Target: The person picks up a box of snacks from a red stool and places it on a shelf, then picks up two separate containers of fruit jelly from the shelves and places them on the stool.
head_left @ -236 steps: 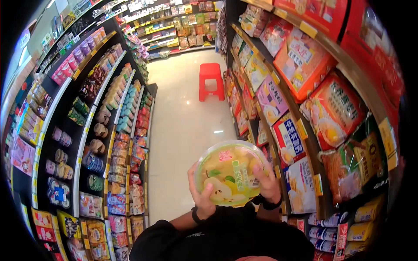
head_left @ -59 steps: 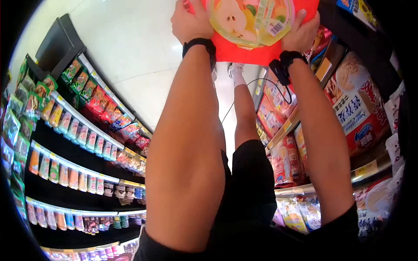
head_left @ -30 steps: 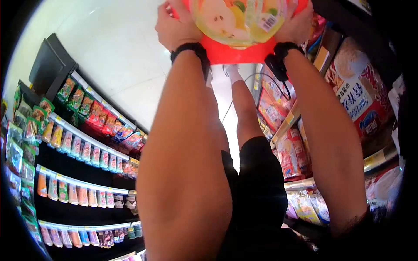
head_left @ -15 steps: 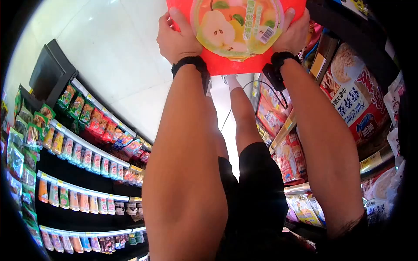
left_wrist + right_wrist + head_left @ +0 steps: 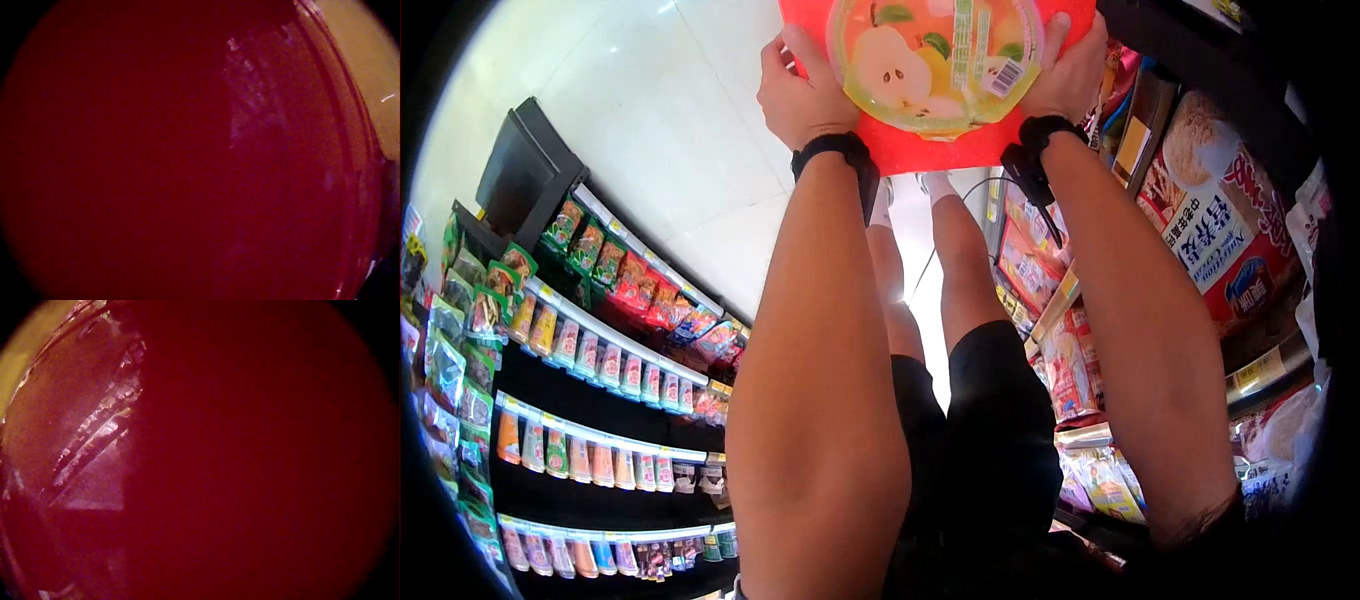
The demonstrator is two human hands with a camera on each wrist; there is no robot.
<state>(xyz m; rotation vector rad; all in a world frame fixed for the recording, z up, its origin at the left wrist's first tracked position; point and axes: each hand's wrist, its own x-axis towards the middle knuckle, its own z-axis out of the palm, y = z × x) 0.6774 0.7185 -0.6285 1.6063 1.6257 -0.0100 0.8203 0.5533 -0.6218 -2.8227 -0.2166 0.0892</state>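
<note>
Top centre in the head view, a red plastic stool (image 5: 940,157) shows its square seat; its legs are hidden. On the seat lies a round fruit-jelly tub (image 5: 915,70) with pears and a barcode on its lid. My left hand (image 5: 808,92) grips the stool's left edge, thumb on top. At the opposite edge my right hand (image 5: 1068,85) grips it too, thumb close to the tub's rim. Both wrist views are mostly filled by dark red plastic; the tub's clear wall (image 5: 312,94) stands at the right in the left one, and its wall (image 5: 75,412) at the left in the other.
Left, shelves of snack pouches and small tubs (image 5: 610,365) run along the aisle, with a black stand (image 5: 530,160) at their end. Close on the right are shelves with a large cereal bag (image 5: 1225,235). Pale tiled floor (image 5: 680,130) lies between; a thin cable hangs from the right wrist.
At first both hands held the tub, and the stool stood ahead on the floor. Now the tub lies on the stool and the hands grip its seat. Over the last second they sit lower in view.
</note>
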